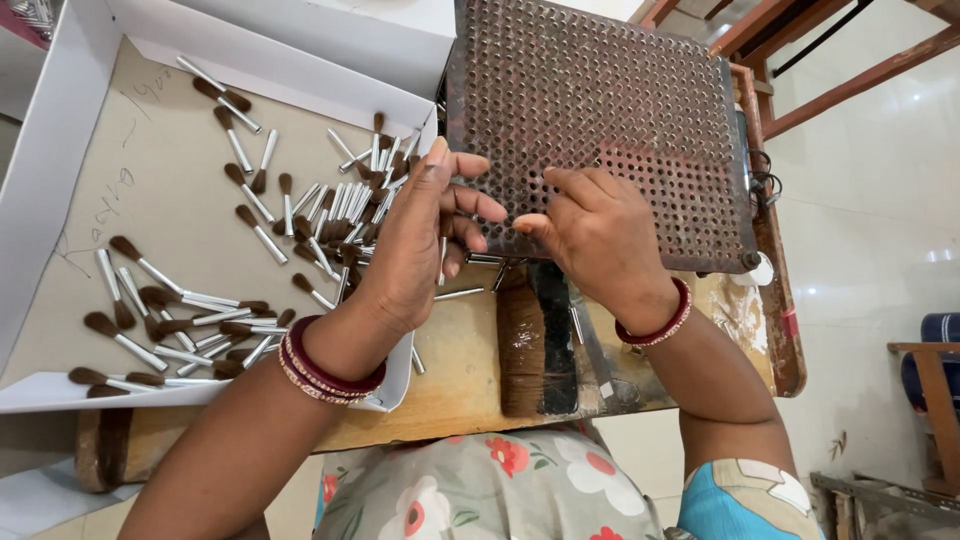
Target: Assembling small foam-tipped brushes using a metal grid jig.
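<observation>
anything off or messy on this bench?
A few small silver-handled brown-bristle brushes lie loose on the wooden bench, outside the shallow white cardboard box that holds the rest in a jumble. The rusty perforated metal plate sits tilted, with worn, dark patches. Both hands meet at its lower edge.

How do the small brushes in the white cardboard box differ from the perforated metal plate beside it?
The small brushes are many, thin and loose, lying scattered flat at all angles; the perforated metal plate is one broad, rigid sheet. The brushes have shiny silver handles with brown bristle tufts; the plate is dull, rusty brown and full of round holes. The brushes lie in the white cardboard box by the left hand; the plate lies under the right hand. Both rest on the wooden bench.
</observation>
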